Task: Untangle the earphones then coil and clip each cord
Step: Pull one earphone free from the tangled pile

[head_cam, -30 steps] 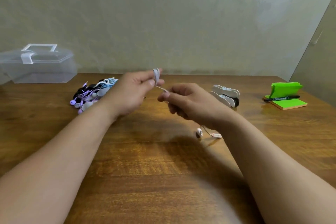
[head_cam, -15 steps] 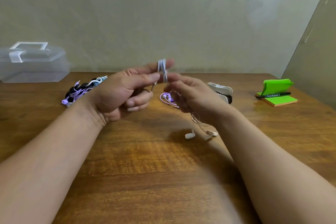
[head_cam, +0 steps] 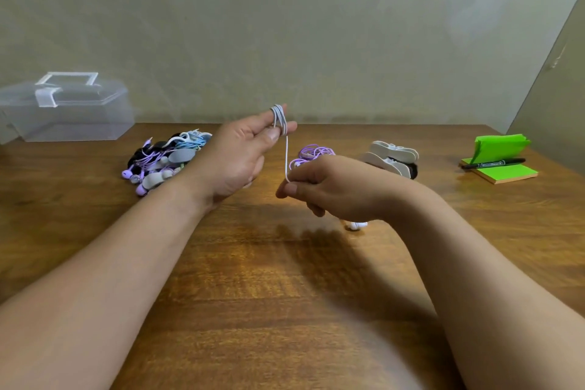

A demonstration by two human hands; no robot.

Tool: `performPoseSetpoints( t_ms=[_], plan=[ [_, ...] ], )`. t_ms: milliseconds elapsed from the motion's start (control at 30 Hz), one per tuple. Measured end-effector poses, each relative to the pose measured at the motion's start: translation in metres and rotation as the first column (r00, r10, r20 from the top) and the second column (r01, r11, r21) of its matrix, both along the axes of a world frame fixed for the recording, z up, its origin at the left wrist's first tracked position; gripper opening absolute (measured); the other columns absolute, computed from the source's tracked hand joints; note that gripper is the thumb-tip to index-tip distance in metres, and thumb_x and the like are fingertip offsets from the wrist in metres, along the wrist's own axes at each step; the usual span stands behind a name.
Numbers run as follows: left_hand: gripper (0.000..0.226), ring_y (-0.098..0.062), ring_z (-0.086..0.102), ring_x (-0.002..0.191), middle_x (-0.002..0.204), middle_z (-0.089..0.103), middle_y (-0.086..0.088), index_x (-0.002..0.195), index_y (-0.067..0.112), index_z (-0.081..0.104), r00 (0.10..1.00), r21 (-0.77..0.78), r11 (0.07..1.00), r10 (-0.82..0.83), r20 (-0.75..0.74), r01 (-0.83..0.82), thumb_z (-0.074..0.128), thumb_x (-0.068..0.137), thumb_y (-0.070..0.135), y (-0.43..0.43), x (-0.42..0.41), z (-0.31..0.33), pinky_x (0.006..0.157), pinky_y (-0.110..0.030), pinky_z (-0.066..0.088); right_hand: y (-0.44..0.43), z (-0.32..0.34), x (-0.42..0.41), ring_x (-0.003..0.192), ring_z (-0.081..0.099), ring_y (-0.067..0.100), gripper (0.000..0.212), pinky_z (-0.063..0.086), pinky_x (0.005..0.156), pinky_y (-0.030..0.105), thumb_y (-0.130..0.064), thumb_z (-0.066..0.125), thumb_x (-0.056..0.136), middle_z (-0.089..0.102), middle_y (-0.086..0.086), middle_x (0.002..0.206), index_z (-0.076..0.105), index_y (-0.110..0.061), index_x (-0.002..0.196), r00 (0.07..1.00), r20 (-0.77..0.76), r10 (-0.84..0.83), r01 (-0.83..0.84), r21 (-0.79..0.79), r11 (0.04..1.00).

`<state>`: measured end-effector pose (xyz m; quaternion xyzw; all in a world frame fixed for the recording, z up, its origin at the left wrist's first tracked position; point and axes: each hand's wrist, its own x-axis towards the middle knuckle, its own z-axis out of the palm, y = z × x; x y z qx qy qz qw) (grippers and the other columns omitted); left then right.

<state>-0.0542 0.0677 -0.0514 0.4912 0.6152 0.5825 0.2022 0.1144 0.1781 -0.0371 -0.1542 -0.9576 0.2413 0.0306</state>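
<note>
Two hands shared one white cord (head_cam: pixel 286 155) above the bench (head_cam: pixel 285 310). The left hand (head_cam: pixel 234 158) gripped a small coil (head_cam: pixel 279 117) of it, wound round the tips of two raised fingers, with the thumb pressed against the loops. The right hand (head_cam: pixel 329 190), lower and just to the right of the left, pinched the free run of cord between thumb and curled fingers. An earbud (head_cam: pixel 357 225) showed under the right wrist; whether it touched the wood could not be told.

The likeliest trouble seemed to be the loops sliding off, since they sat near the ends of the fingers and only the thumb pinned them. A hard tug from the right hand, or a lifted thumb, could spill them. The trailing end might also catch on the purple earphones (head_cam: pixel 313 152) lying just beyond the right hand. A new turn could also cross the others and leave a lumpy coil that a clip would hold badly. The white clips (head_cam: pixel 391 157) lay farther right of that hand, and the pile of other earphones (head_cam: pixel 164 161) lay left of the left wrist.

The taut stretch ran nearly straight up and down, from coil to right hand. The coil's loops stood upright too, their long axis roughly vertical and leaning slightly right.
</note>
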Motion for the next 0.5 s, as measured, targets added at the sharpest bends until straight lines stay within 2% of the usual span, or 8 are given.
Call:
performPoseSetpoints(
  t_ms=[100, 200, 233, 267, 300, 367, 433, 500],
  plan=[
    [0.041, -0.008, 0.027, 0.037, 0.133, 0.069, 0.016, 0.147, 0.031, 0.052, 0.999, -0.012, 1.000, -0.023, 0.031, 0.024, 0.044, 0.111, 0.015, -0.001, 0.002, 0.000, 0.038, -0.021, 0.026, 0.001, 0.002, 0.003, 0.064, 0.056, 0.001, 0.028, 0.043, 0.064, 0.019, -0.047, 0.050, 0.108, 0.068, -0.005, 0.074, 0.073, -0.036, 0.118, 0.999, 0.024, 0.023, -0.023, -0.001, 1.000],
    [0.042, -0.009, 0.033, 0.041, 0.132, 0.067, 0.019, 0.150, 0.029, 0.051, 0.981, -0.125, 0.991, 0.019, -0.191, -0.043, 0.044, 0.111, 0.016, -0.008, 0.006, 0.005, 0.051, -0.031, 0.041, 0.004, 0.009, 0.008, 0.064, 0.059, 0.009, 0.024, 0.045, 0.062, 0.025, -0.045, 0.054, 0.107, 0.067, -0.004, 0.072, 0.075, -0.035, 0.113, 0.995, -0.099, 0.028, -0.030, -0.020, 0.999],
    [0.041, -0.005, 0.041, 0.047, 0.121, 0.067, 0.028, 0.148, 0.028, 0.053, 0.954, -0.177, 0.983, -0.007, -0.298, -0.048, 0.045, 0.111, 0.014, -0.011, 0.008, 0.008, 0.062, -0.031, 0.033, 0.007, 0.011, 0.010, 0.062, 0.058, 0.009, 0.024, 0.044, 0.059, 0.025, -0.042, 0.056, 0.106, 0.067, -0.002, 0.071, 0.077, -0.032, 0.109, 0.983, -0.184, 0.007, -0.011, -0.018, 1.000],
    [0.038, 0.004, 0.051, 0.054, 0.105, 0.062, 0.039, 0.143, 0.028, 0.057, 0.924, -0.229, 0.973, -0.071, -0.377, -0.019, 0.046, 0.110, 0.012, -0.015, 0.009, 0.010, 0.066, -0.020, 0.033, 0.010, 0.013, 0.011, 0.059, 0.056, 0.009, 0.024, 0.042, 0.058, 0.027, -0.039, 0.058, 0.106, 0.068, 0.000, 0.071, 0.078, -0.027, 0.102, 0.961, -0.275, -0.029, 0.027, -0.011, 1.000],
    [0.034, 0.011, 0.055, 0.057, 0.082, 0.063, 0.043, 0.135, 0.026, 0.063, 0.902, -0.283, 0.958, -0.149, -0.405, 0.031, 0.046, 0.110, 0.011, -0.017, 0.011, 0.013, 0.064, -0.015, 0.040, 0.014, 0.015, 0.012, 0.058, 0.054, 0.009, 0.025, 0.040, 0.057, 0.028, -0.037, 0.059, 0.105, 0.068, 0.002, 0.071, 0.077, -0.023, 0.096, 0.933, -0.352, -0.076, 0.078, -0.006, 0.997],
    [0.032, 0.003, 0.044, 0.045, 0.051, 0.055, 0.025, 0.123, 0.023, 0.072, 0.895, -0.395, 0.907, -0.292, -0.338, 0.147, 0.045, 0.110, 0.011, -0.022, 0.014, 0.018, 0.048, -0.012, 0.033, 0.021, 0.015, 0.013, 0.058, 0.050, 0.011, 0.027, 0.037, 0.057, 0.029, -0.037, 0.063, 0.103, 0.068, 0.007, 0.072, 0.074, -0.020, 0.086, 0.883, -0.442, -0.159, 0.160, -0.037, 0.986],
    [0.032, -0.009, 0.031, 0.043, 0.055, 0.057, 0.016, 0.123, 0.018, 0.073, 0.881, -0.430, 0.851, -0.421, -0.214, 0.302, 0.045, 0.109, 0.010, -0.026, 0.018, 0.023, 0.043, -0.022, 0.024, 0.025, 0.013, 0.015, 0.056, 0.046, 0.010, 0.030, 0.036, 0.055, 0.027, -0.038, 0.068, 0.101, 0.062, 0.005, 0.065, 0.067, -0.019, 0.078, 0.856, -0.483, -0.182, 0.125, -0.149, 0.981],
    [0.034, -0.010, 0.028, 0.042, 0.094, 0.077, 0.006, 0.133, 0.014, 0.067, 0.855, -0.328, 0.820, -0.515, -0.067, 0.469, 0.047, 0.106, 0.010, -0.027, 0.023, 0.026, 0.041, -0.024, 0.020, 0.029, 0.007, 0.013, 0.052, 0.040, 0.008, 0.032, 0.034, 0.051, 0.022, -0.036, 0.067, 0.102, 0.054, 0.000, 0.061, 0.061, -0.014, 0.079, 0.835, -0.518, -0.185, -0.031, -0.380, 0.924]
  ],
)
